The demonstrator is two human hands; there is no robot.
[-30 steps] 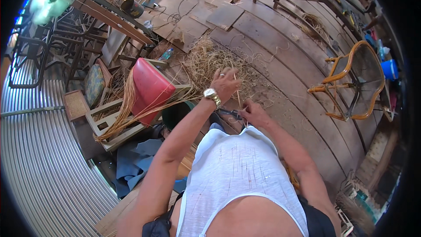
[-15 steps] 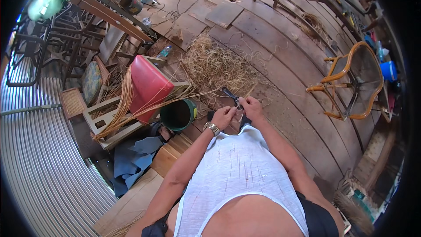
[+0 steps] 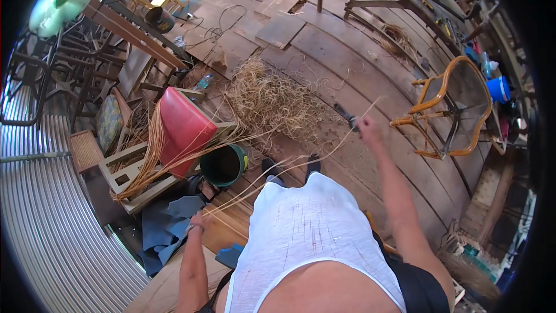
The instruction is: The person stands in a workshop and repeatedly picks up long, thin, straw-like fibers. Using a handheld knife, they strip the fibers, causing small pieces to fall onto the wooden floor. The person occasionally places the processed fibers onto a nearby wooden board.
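My arms are spread wide. A long pale cane strip (image 3: 282, 169) runs from my left hand up to my right hand, its thin end sticking out beyond. My right hand (image 3: 371, 131), reaching forward, is closed on a dark-handled hand tool (image 3: 345, 116) and the strip; the tool's exact kind is hard to make out. Low on the left, my left hand (image 3: 198, 218) is closed on the strip, beside blue cloth (image 3: 169, 229). More cane strips (image 3: 152, 156) drape over a red-cushioned chair frame (image 3: 185, 129) lying on its side.
A heap of cane shavings (image 3: 272, 98) lies ahead on the plank floor. Left of my feet stands a dark green bucket (image 3: 223, 165). A rattan armchair (image 3: 446, 107) is at the right. Corrugated metal sheet (image 3: 52, 220) lines the left, and a fan (image 3: 62, 1) is at upper left.
My hands were close together before my body; now the left is drawn back down to the left, and the right has moved out to the right with the tool. The strip stretches between them.
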